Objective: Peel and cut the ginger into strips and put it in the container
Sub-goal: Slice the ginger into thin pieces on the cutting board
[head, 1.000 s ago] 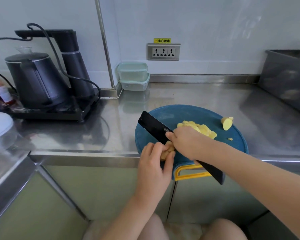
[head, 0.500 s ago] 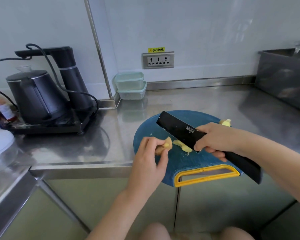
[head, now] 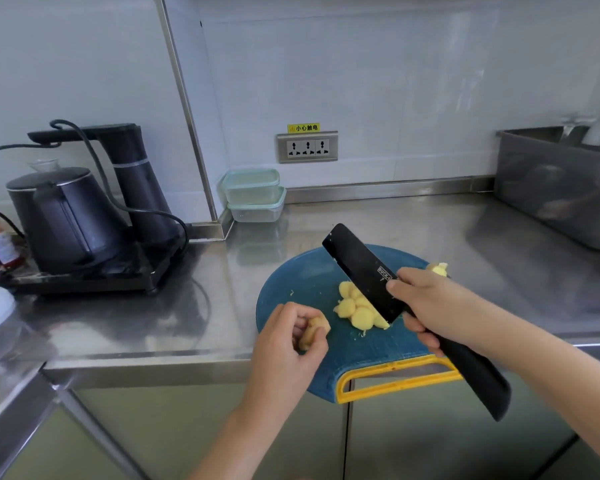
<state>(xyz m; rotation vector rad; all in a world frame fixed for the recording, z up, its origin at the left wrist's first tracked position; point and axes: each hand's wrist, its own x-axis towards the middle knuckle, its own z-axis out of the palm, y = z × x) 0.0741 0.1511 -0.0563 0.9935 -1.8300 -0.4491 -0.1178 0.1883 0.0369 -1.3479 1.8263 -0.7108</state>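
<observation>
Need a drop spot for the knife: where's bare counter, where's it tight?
Free: counter between kettle base and cutting board; the strip behind the board up to the stacked containers; right of the board toward the grey bin. Tight: the board itself, ginger slices, knife held over it.

You have the cutting board (head: 309, 278) at the front edge of the counter (head: 187, 306).
- On it: ginger slices (head: 357, 311), centre; ginger chunk (head: 439, 268), far right rim.
- Behind it, leftward: two containers (head: 253, 195), stacked against the wall.
- Far left of it: kettle (head: 66, 216).
- Far right of it: bin (head: 561, 199).
</observation>
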